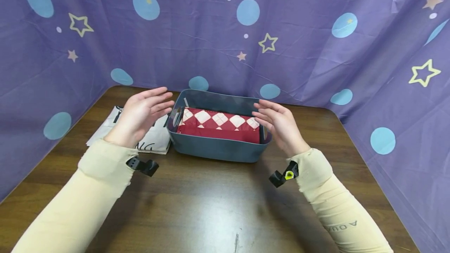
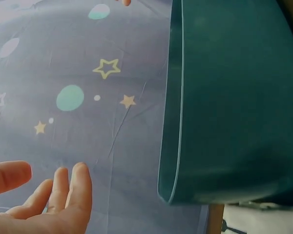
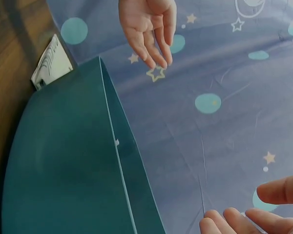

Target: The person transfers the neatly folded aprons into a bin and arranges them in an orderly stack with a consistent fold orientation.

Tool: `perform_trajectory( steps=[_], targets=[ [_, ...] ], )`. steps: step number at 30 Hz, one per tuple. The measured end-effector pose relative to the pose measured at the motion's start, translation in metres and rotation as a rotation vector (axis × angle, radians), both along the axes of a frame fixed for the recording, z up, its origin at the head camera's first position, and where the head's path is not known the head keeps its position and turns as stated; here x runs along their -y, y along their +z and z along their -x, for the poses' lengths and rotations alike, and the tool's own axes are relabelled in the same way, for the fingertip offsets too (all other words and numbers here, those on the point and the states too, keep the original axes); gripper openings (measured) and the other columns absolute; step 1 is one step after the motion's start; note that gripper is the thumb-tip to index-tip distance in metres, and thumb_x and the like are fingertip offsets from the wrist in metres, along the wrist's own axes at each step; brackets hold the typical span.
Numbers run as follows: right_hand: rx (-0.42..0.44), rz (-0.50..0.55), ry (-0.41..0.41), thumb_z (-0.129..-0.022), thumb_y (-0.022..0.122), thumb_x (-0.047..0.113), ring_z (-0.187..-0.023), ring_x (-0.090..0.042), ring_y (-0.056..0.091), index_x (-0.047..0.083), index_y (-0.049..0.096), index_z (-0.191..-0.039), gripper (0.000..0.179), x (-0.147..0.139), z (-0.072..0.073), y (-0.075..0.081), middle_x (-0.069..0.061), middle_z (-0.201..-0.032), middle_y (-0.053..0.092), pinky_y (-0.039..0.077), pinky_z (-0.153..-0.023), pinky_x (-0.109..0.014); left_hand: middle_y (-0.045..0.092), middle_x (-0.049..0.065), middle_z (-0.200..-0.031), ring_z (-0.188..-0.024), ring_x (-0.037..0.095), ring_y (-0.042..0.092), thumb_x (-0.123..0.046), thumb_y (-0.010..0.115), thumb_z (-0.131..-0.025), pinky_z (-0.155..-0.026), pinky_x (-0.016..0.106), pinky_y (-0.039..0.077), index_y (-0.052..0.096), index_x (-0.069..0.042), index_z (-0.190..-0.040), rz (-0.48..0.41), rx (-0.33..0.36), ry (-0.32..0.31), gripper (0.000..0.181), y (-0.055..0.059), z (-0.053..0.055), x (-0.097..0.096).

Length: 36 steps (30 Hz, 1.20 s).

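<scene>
A dark blue-green plastic basket stands on the table, with a folded red cloth patterned in white diamonds inside it. My left hand is raised by the basket's left end, fingers extended and holding nothing. By the right end, my right hand is held up in the same way, palm turned inward. Both wrist views show the basket's side wall apart from the fingers. In the right wrist view the left hand appears beyond the basket rim.
Left of the basket lies a folded white cloth with black lettering, partly behind my left hand. The brown wooden table reaches back to a purple curtain with stars and blue dots, which also hangs along both sides.
</scene>
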State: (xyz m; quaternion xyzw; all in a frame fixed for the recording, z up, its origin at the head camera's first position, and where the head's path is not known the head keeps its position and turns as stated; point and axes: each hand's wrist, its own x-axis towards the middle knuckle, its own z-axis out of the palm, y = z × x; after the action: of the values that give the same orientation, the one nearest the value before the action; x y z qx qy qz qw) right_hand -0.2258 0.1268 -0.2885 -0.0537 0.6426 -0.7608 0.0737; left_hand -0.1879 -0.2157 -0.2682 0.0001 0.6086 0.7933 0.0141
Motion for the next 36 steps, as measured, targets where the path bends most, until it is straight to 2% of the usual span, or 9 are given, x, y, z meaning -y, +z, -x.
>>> perform_trajectory(
  steps=[4, 8, 18, 24, 31, 36],
  targets=[
    [-0.010, -0.001, 0.013, -0.101, 0.045, 0.004, -0.099, -0.010, 0.069, -0.005, 0.042, -0.145, 0.045, 0.006, -0.004, 0.001, -0.017, -0.139, 0.054, 0.051, -0.101, -0.032, 0.070, -0.007, -0.105, -0.096, 0.008, 0.070, -0.008, 0.045, -0.104, -0.088, 0.019, 0.055, 0.027, 0.006, -0.152, -0.023, -0.031, -0.015, 0.054, 0.001, -0.002, 0.008],
    [-0.007, 0.013, 0.022, -0.100, 0.045, 0.003, -0.100, -0.012, 0.070, -0.004, 0.045, -0.144, 0.044, 0.012, -0.010, 0.001, -0.019, -0.142, 0.053, 0.054, -0.096, -0.027, 0.072, -0.008, -0.104, -0.097, 0.009, 0.070, -0.008, 0.046, -0.104, -0.086, 0.020, 0.056, 0.031, 0.006, -0.150, -0.017, -0.046, -0.024, 0.051, 0.002, -0.005, 0.015],
    [-0.013, 0.033, 0.045, -0.099, 0.048, 0.002, -0.106, -0.016, 0.069, -0.003, 0.048, -0.142, 0.043, 0.029, -0.021, -0.002, -0.022, -0.145, 0.051, 0.053, -0.098, -0.030, 0.074, -0.005, -0.104, -0.094, 0.011, 0.072, -0.006, 0.046, -0.103, -0.084, 0.021, 0.057, 0.057, -0.008, -0.121, -0.027, -0.088, -0.030, 0.021, 0.003, -0.009, 0.035],
    [-0.014, 0.066, 0.055, -0.098, 0.050, 0.001, -0.100, -0.012, 0.071, -0.004, 0.050, -0.141, 0.042, 0.038, -0.026, -0.008, -0.024, -0.144, 0.052, 0.052, -0.099, -0.034, 0.075, -0.004, -0.103, -0.094, 0.012, 0.073, -0.004, 0.046, -0.103, -0.082, 0.021, 0.058, 0.067, -0.016, -0.110, -0.018, -0.104, -0.014, 0.025, 0.001, -0.014, 0.050],
    [-0.041, 0.086, 0.057, -0.097, 0.053, 0.000, -0.093, -0.010, 0.071, -0.003, 0.052, -0.138, 0.042, 0.048, -0.031, -0.015, -0.024, -0.140, 0.055, 0.054, -0.097, -0.034, 0.075, -0.003, -0.102, -0.092, 0.012, 0.073, -0.003, 0.045, -0.103, -0.081, 0.022, 0.058, 0.069, -0.016, -0.108, -0.013, -0.118, 0.000, 0.028, -0.004, -0.016, 0.064],
    [-0.062, 0.088, 0.084, -0.097, 0.053, 0.000, -0.095, -0.009, 0.070, -0.005, 0.050, -0.139, 0.043, 0.055, -0.037, -0.022, -0.024, -0.140, 0.055, 0.055, -0.096, -0.031, 0.075, -0.002, -0.100, -0.091, 0.012, 0.073, 0.001, 0.041, -0.102, -0.081, 0.022, 0.058, 0.069, -0.015, -0.107, -0.030, -0.133, 0.007, 0.033, -0.010, -0.016, 0.071]
  ],
)
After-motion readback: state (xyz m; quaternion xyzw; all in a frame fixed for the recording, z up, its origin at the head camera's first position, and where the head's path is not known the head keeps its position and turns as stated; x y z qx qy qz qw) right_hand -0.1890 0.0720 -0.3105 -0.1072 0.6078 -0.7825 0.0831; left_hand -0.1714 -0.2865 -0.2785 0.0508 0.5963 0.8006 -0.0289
